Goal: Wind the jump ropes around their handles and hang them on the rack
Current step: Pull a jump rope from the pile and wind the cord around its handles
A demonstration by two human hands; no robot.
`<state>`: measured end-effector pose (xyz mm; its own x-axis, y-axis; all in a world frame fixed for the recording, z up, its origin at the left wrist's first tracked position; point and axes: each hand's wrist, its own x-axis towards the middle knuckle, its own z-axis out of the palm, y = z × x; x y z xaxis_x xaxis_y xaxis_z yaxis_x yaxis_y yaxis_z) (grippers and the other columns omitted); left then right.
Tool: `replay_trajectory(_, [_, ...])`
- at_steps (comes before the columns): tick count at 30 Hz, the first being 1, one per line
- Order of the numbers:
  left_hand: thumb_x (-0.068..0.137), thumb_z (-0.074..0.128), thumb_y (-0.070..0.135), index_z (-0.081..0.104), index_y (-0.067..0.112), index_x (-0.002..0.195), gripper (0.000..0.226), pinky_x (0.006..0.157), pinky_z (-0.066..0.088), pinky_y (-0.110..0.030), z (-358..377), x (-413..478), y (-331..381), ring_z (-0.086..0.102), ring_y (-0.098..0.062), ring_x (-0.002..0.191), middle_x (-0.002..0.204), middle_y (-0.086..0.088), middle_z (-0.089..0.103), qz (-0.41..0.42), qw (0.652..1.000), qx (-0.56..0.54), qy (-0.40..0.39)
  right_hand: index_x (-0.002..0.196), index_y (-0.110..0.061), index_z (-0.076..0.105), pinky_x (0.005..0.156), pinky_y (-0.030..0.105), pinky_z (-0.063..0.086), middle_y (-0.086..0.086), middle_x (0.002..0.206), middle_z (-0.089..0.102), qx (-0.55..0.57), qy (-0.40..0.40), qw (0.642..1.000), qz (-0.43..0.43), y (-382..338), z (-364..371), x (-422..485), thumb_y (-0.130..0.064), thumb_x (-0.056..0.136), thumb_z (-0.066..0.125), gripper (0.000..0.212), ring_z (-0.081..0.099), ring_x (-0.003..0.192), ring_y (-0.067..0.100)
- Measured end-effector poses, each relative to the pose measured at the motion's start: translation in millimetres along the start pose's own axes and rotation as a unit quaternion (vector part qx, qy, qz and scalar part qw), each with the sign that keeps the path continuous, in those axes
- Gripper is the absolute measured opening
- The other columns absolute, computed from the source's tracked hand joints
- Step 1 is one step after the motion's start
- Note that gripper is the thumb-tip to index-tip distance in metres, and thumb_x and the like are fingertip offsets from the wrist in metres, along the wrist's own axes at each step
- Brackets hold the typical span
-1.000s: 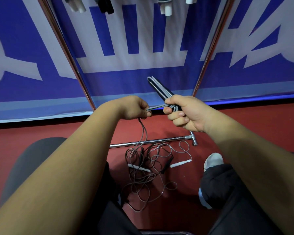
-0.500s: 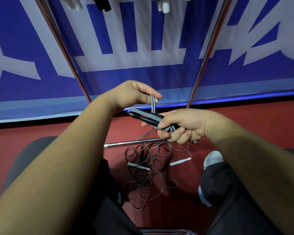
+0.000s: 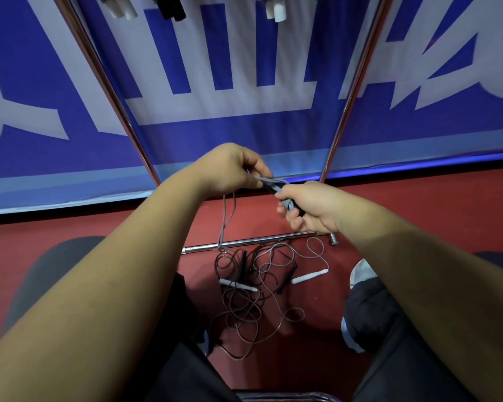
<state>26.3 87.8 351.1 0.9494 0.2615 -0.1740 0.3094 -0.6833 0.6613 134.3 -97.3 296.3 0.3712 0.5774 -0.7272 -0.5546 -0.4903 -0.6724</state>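
My right hand [image 3: 308,206] grips a pair of black jump-rope handles [image 3: 273,185] with grey cord coiled round them. My left hand [image 3: 233,169] pinches the grey cord [image 3: 224,221] at the handles' far end; the loose cord hangs down from it to the floor. On the red floor below lies a tangle of more jump ropes [image 3: 253,288], with white handles [image 3: 310,276] and black handles among the loops. Wound ropes [image 3: 275,8] hang from the rack at the top edge of the frame.
The chrome rack's two slanted posts [image 3: 346,111] rise in front of a blue and white banner [image 3: 215,68]. Its floor bar [image 3: 244,243] lies just beyond the tangle. My knees and a light shoe [image 3: 360,272] flank the pile.
The handles have swung from pointing up-left to lying low between my hands. My left hand has carried the cord around them and now pinches it at their tip.
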Motion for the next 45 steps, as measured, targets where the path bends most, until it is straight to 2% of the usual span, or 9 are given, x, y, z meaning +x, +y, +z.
replay_trajectory(6, [0.086, 0.088, 0.020, 0.071, 0.011, 0.098, 0.023, 0.055, 0.052, -0.021, 18.1, 3.9, -5.3, 0.065, -0.008, 0.054, 0.078, -0.001, 0.074, -0.076, 0.995, 0.028, -0.063, 0.100, -0.015, 0.057, 0.041, 0.021, 0.024, 0.001, 0.071, 0.051, 0.047, 0.002, 0.994, -0.100, -5.5, 2.5, -2.4, -0.017, 0.100, 0.064, 0.007, 0.031, 0.049, 0.008])
replay_trajectory(9, [0.100, 0.072, 0.027, 0.069, 0.005, 0.096, 0.023, 0.059, 0.061, -0.033, 24.7, 3.7, -6.9, 0.068, -0.022, 0.059, 0.080, -0.012, 0.077, -0.133, 0.986, 0.002, -0.101, 0.101, -0.015, 0.057, 0.041, 0.021, 0.021, 0.001, 0.071, 0.051, 0.050, -0.019, 0.992, -0.116, -10.2, 8.4, -10.8, -0.040, 0.098, 0.071, 0.028, 0.028, 0.050, 0.008])
replay_trajectory(13, [0.111, 0.055, 0.024, 0.067, 0.000, 0.107, 0.027, 0.062, 0.065, -0.039, 29.3, 1.1, 0.8, 0.072, -0.027, 0.063, 0.086, -0.018, 0.073, -0.153, 0.970, -0.172, -0.077, 0.104, -0.014, 0.058, 0.039, 0.021, 0.024, 0.002, 0.069, 0.054, 0.083, 0.023, 0.990, -0.111, -13.9, 6.2, -12.0, -0.070, 0.094, 0.066, 0.057, 0.030, 0.048, 0.009])
replay_trajectory(18, [0.108, 0.060, 0.028, 0.069, 0.013, 0.102, 0.019, 0.095, 0.060, -0.045, 18.5, 0.7, 5.8, 0.075, -0.018, 0.089, 0.096, -0.007, 0.076, -0.085, 0.933, -0.346, -0.043, 0.109, -0.012, 0.058, 0.040, 0.022, 0.025, 0.003, 0.066, 0.055, 0.123, 0.061, 0.983, -0.118, -19.0, -3.6, -10.3, -0.059, 0.097, 0.068, 0.048, 0.030, 0.047, 0.010])
replay_trajectory(23, [0.111, 0.052, 0.035, 0.079, 0.015, 0.112, 0.033, 0.068, 0.049, -0.033, 11.3, 0.8, 8.3, 0.044, -0.013, 0.064, 0.090, -0.004, 0.063, -0.002, 0.937, -0.350, -0.023, 0.103, -0.014, 0.056, 0.038, 0.021, 0.023, 0.001, 0.067, 0.051, 0.154, 0.044, 0.980, -0.122, -25.4, -6.5, -10.3, -0.056, 0.098, 0.065, 0.043, 0.027, 0.046, 0.008])
replay_trajectory(28, [0.110, 0.056, 0.035, 0.079, 0.029, 0.114, 0.024, 0.067, 0.042, -0.026, 2.5, -4.2, 12.1, 0.045, -0.015, 0.068, 0.082, 0.004, 0.068, 0.041, 0.984, -0.171, -0.018, 0.096, -0.013, 0.053, 0.036, 0.019, 0.020, 0.000, 0.069, 0.046, 0.219, -0.011, 0.967, -0.129, -43.6, -12.7, -25.0, -0.048, 0.100, 0.062, 0.036, 0.021, 0.046, 0.006])
replay_trajectory(34, [0.109, 0.057, 0.037, 0.080, 0.031, 0.112, 0.024, 0.056, 0.042, -0.017, -7.6, -1.9, 21.2, 0.044, -0.014, 0.065, 0.075, 0.005, 0.066, 0.061, 0.989, -0.135, 0.009, 0.096, -0.019, 0.042, 0.034, 0.016, 0.019, 0.001, 0.071, 0.046, 0.259, -0.058, 0.950, -0.165, -63.0, -7.5, -51.9, -0.038, 0.101, 0.059, 0.027, 0.017, 0.053, 0.005])
replay_trajectory(40, [0.107, 0.063, 0.023, 0.078, 0.023, 0.124, 0.022, 0.076, 0.053, -0.024, 4.5, 5.0, 6.1, 0.062, -0.009, 0.072, 0.083, 0.001, 0.076, 0.022, 0.989, -0.140, -0.033, 0.092, -0.016, 0.041, 0.033, 0.016, 0.019, 0.001, 0.072, 0.049, 0.230, -0.077, 0.957, -0.160, -55.2, -5.9, -50.2, -0.029, 0.104, 0.052, 0.021, 0.022, 0.047, 0.005])
replay_trajectory(45, [0.106, 0.063, 0.018, 0.079, 0.023, 0.108, 0.016, 0.082, 0.057, -0.025, 4.9, 2.2, 3.3, 0.066, -0.008, 0.076, 0.090, -0.005, 0.078, 0.015, 0.979, -0.196, -0.048, 0.093, -0.015, 0.041, 0.034, 0.016, 0.023, 0.003, 0.077, 0.050, 0.211, -0.099, 0.960, -0.157, -51.2, -9.3, -49.2, -0.025, 0.102, 0.050, 0.016, 0.024, 0.050, 0.005])
